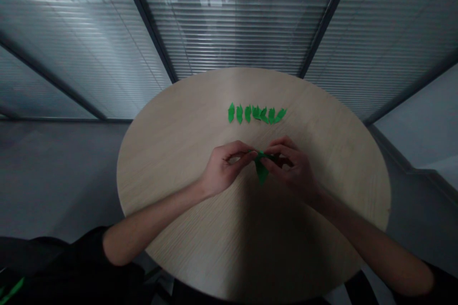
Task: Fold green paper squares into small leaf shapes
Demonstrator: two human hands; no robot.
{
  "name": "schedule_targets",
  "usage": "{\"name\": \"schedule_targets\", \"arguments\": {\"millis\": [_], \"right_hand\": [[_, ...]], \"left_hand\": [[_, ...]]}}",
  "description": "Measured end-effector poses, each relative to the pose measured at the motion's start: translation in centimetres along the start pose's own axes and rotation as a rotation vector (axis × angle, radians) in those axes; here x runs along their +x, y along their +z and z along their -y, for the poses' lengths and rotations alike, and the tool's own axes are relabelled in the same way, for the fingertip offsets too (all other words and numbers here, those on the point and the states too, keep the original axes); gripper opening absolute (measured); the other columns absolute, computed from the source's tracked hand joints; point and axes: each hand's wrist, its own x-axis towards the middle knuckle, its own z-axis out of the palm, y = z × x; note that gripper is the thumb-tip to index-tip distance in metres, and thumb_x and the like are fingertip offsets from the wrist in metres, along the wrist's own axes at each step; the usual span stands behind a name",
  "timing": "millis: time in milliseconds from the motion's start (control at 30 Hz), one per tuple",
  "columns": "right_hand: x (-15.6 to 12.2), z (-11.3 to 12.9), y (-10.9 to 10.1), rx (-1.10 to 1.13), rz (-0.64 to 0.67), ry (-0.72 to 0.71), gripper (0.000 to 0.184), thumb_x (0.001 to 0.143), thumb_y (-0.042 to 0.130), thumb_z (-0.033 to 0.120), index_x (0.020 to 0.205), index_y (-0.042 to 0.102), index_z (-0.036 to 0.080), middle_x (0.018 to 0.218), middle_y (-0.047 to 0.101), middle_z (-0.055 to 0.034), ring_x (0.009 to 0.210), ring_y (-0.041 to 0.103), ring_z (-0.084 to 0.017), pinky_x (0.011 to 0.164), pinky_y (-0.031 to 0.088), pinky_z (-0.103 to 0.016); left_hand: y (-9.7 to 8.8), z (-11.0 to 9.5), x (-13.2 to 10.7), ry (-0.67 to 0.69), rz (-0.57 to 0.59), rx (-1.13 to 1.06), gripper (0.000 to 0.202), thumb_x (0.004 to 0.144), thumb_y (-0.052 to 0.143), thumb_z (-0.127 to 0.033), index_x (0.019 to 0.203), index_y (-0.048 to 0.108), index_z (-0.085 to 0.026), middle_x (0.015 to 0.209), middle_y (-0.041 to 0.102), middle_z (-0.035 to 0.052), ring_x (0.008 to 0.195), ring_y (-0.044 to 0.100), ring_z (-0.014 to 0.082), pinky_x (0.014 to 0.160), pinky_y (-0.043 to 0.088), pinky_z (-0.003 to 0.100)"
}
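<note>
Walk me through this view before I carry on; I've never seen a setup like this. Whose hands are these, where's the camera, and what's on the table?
There is no machine here: a person works bare-handed. The single picture comes from a camera worn on that person's head, looking forward and down, so their forearms reach in from the lower corners. The left hand and right hand share a fingertip grip on one green piece, thin and perhaps paper, with a point hanging down. Beyond them, on the round wooden table, lies a row of small green pieces, some overlapping. Behind stand windows with blinds.
</note>
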Motion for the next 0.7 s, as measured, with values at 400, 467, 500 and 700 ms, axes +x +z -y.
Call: {"name": "schedule_targets", "arguments": {"millis": [400, 467, 500, 700], "right_hand": [[-0.16, -0.64, 0.01, -0.09, -0.004, -0.07, 0.015, 0.094, 0.077, 0.029, 0.082, 0.072, 0.021, 0.092, 0.06, -0.0016, 0.062, 0.05, -0.01, 0.053, 0.045, -0.026], [-0.19, -0.65, 0.05, -0.083, 0.003, -0.063, 0.016, 0.095, 0.076, 0.028, 0.081, 0.071, 0.021, 0.093, 0.061, -0.002, 0.062, 0.051, -0.01, 0.054, 0.045, -0.027], [-0.2, -0.64, 0.06, -0.082, 0.008, -0.06, 0.015, 0.095, 0.075, 0.028, 0.082, 0.072, 0.021, 0.094, 0.062, -0.0022, 0.062, 0.051, -0.01, 0.054, 0.045, -0.027], [-0.16, -0.41, -0.11, -0.077, 0.051, -0.083, 0.011, 0.097, 0.07, 0.023, 0.086, 0.072, 0.02, 0.096, 0.062, -0.0027, 0.064, 0.054, -0.01, 0.056, 0.046, -0.027]], "left_hand": [[0.04, -0.26, -0.19, 0.09, -0.006, 0.169, 0.017, 0.1, 0.069, -0.027, 0.09, 0.076, -0.016, 0.083, 0.077, 0.0051, 0.075, 0.07, 0.0163, 0.069, 0.053, 0.026], [0.07, -0.24, -0.2, 0.078, -0.011, 0.159, 0.018, 0.1, 0.069, -0.028, 0.088, 0.075, -0.016, 0.081, 0.076, 0.0044, 0.073, 0.07, 0.0156, 0.067, 0.052, 0.026], [0.08, -0.23, -0.2, 0.074, -0.015, 0.153, 0.018, 0.1, 0.07, -0.028, 0.087, 0.074, -0.016, 0.08, 0.075, 0.0039, 0.073, 0.07, 0.0152, 0.066, 0.052, 0.025], [0.05, -0.22, -0.19, 0.05, -0.012, 0.114, 0.018, 0.099, 0.07, -0.029, 0.088, 0.074, -0.015, 0.08, 0.075, 0.0037, 0.073, 0.07, 0.0144, 0.068, 0.053, 0.024]]}}
